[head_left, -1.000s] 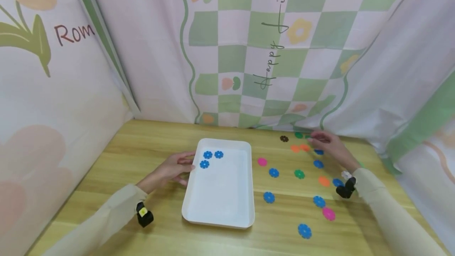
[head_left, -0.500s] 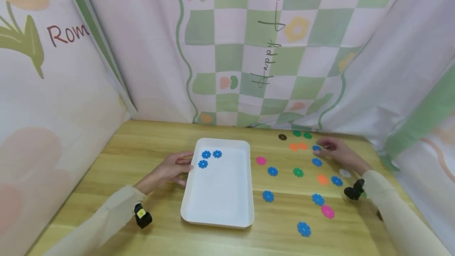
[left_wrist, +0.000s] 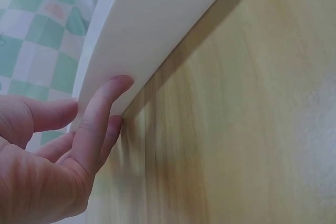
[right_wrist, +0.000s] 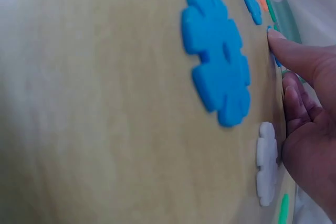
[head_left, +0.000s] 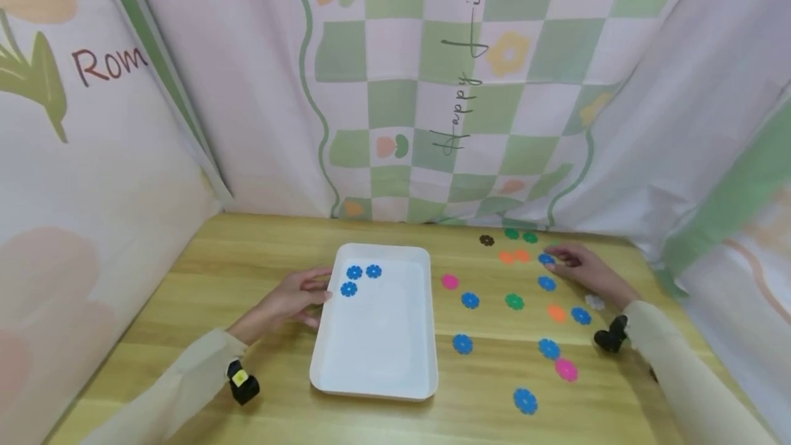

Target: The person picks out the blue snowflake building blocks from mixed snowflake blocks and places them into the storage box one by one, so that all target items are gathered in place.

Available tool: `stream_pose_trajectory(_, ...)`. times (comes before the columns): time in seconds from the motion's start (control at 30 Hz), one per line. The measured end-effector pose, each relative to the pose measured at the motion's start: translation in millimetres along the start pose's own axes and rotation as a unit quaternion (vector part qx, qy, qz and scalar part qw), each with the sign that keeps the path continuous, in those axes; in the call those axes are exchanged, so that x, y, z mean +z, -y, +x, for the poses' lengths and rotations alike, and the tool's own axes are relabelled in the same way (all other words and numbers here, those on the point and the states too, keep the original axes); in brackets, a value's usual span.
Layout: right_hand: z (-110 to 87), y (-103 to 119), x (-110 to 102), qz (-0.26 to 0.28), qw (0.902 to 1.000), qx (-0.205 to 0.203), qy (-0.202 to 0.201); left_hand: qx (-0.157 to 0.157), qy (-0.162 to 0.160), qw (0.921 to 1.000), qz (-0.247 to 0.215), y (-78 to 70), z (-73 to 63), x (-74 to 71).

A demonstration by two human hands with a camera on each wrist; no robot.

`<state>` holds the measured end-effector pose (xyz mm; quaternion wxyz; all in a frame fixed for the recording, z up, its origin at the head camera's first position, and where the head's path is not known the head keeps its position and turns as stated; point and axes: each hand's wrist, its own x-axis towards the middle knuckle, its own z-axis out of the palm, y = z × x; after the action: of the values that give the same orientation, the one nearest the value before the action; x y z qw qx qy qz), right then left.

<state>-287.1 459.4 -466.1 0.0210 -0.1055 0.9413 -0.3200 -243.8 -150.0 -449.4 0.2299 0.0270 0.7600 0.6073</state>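
Observation:
In the head view my left hand point(head_left: 287, 302) is against the left side of a white tray point(head_left: 373, 356). Its thumb touches the rim and its loosely spread fingers point(left_wrist: 94, 116) rest on the outer wall. Three blue snowflake discs point(head_left: 354, 272) lie in the tray's far left part. Over the far right of the table, my right hand point(head_left: 583, 270) has thumb and fingers around the edge of a blue snowflake disc point(head_left: 545, 259). The right wrist view shows the thumb point(right_wrist: 294, 51) on that disc, which is largely hidden; whether it is raised, I cannot tell.
Right of the tray, several blue, orange point(head_left: 557, 313), pink point(head_left: 450, 281) and green point(head_left: 514, 301) discs lie scattered. A brown disc point(head_left: 487, 240) sits near the curtain point(head_left: 432, 184) behind the table. Below my right hand lies a whitish disc point(head_left: 594, 302).
My right hand has come from beside the green discs at the back toward the near right, and its fingers have closed around a blue disc. The left hand stays at the tray.

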Motion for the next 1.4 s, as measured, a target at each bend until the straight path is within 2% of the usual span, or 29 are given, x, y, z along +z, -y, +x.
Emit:
stream_pose_trajectory(0.17, 10.0, 4.0, 2.4, -0.004, 1.0000, -0.004, 0.003, -0.008, -0.019, 0.9998, -0.002, 1.8, -5.3, -2.5)
stream_pose_trajectory(0.3, 15.3, 1.9, 4.2, -0.013, 0.9998, -0.011, 0.004, -0.008, -0.017, 0.9998, -0.005, 1.7, -7.7, -3.8)
stream_pose_trajectory(0.57, 13.1, -4.0, 3.8, -0.011, 0.9996, -0.024, -0.006, -0.013, -0.012, 0.9998, -0.007, 0.5, -5.9, -2.4)
stream_pose_trajectory(0.83, 5.8, 12.8, -0.9, 0.001, 0.9992, -0.039, -0.007, -0.006, -0.007, 0.9999, -0.003, 0.9, -5.3, -0.6)
stream_pose_trajectory(0.97, 9.0, 13.9, -3.5, 0.007, 0.9987, -0.050, -0.003, -0.012, -0.007, 0.9999, 0.001, 3.7, -7.4, 0.4)
stream_pose_trajectory(1.03, 13.1, 15.7, -7.3, 0.026, 0.9979, -0.058, -0.014, -0.013, -0.007, 0.9999, 0.001, 4.3, -6.9, 0.8)
stream_pose_trajectory(1.2, 23.9, 31.4, -20.0, 0.123, 0.9896, -0.059, -0.047, -0.014, -0.008, 0.9999, 0.000, 1.4, -3.1, 2.3)
stream_pose_trajectory(1.27, 26.4, 44.1, -22.0, 0.152, 0.9863, -0.048, -0.043, -0.016, -0.009, 0.9998, 0.000, 0.1, -2.2, 2.9)
stream_pose_trajectory(1.4, 32.2, 72.9, -14.5, 0.175, 0.9838, -0.031, -0.023, -0.011, -0.005, 0.9999, 0.004, -1.1, -1.7, 3.2)
